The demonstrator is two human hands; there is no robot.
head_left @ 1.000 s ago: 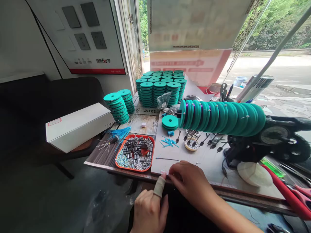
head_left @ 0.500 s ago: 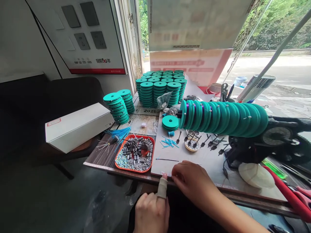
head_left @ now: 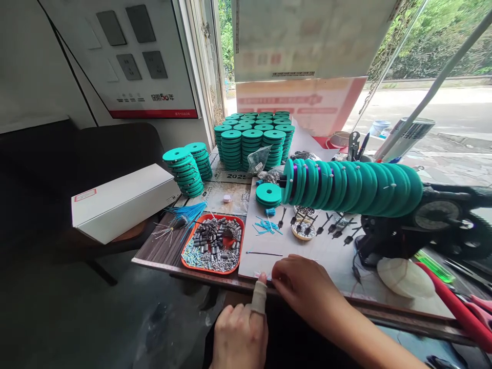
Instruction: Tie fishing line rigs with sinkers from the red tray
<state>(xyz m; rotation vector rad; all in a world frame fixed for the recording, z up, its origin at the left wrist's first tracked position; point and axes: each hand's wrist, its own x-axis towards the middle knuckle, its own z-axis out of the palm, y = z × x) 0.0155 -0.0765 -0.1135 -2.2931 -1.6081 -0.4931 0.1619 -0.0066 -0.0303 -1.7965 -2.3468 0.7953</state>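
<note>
My left hand (head_left: 240,333) is at the board's front edge, its wrapped index finger stretched forward and the other fingers curled in. That fingertip touches or hovers by a small whitish patch on the edge. Just right of it, my right hand (head_left: 302,284) rests on the edge with fingers bent and pressed together; what they hold, if anything, is hidden. Ahead of the hands, a thin dark strand (head_left: 264,253) lies on the pale board (head_left: 249,264). Farther back are cut blue tubing pieces (head_left: 267,226), black-stemmed small parts (head_left: 325,224) and a round dish of beads (head_left: 303,229).
An orange-rimmed tray (head_left: 241,246) of metal pieces stands left. Green foam spools (head_left: 251,148) are stacked behind, and more sit on a horizontal spindle (head_left: 353,187) over the board. Red-handled tool (head_left: 448,305) lies right. A white box (head_left: 123,200) rests on a chair.
My left index finger and hand have shifted very slightly to the right. My right hand stays in nearly the same place. The view tilts a little.
</note>
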